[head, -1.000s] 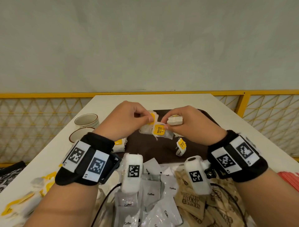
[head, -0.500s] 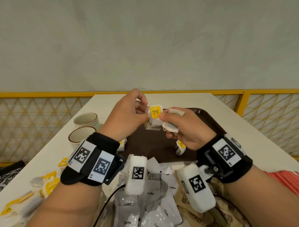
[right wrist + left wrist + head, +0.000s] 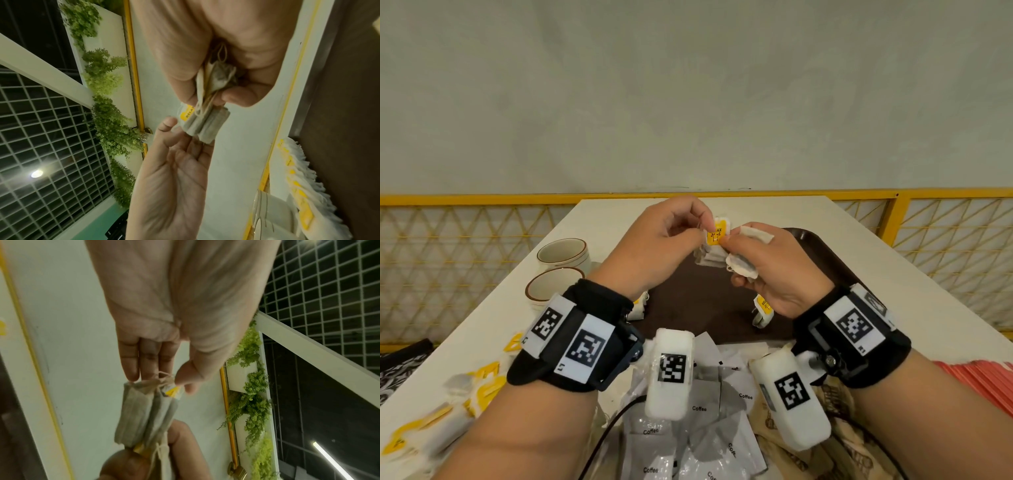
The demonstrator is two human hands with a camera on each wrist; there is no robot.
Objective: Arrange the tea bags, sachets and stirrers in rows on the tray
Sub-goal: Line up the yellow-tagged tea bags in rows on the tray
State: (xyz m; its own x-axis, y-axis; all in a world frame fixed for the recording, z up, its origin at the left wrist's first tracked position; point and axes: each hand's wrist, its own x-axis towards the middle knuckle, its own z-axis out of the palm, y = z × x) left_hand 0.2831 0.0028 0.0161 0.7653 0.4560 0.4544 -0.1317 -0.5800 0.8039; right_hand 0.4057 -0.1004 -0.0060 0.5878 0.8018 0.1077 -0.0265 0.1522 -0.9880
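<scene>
Broadly, one white bench (image 3: 774, 212) carries one dark brown tray (image 3: 688, 308), two cups (image 3: 563, 255), a heap of coffee sachets (image 3: 698, 407), brown sachets (image 3: 835, 407) and red stirrers (image 3: 983, 380). One tea bag (image 3: 762, 310) stands on the tray. Both hands are raised above the tray, close together: the left hand (image 3: 661, 246) pinches a bundle of tea bags (image 3: 144, 412) at its top with thumb and fingers (image 3: 131, 360), while the right hand (image 3: 777, 270) grips its other end, fingers curled around more bags.
</scene>
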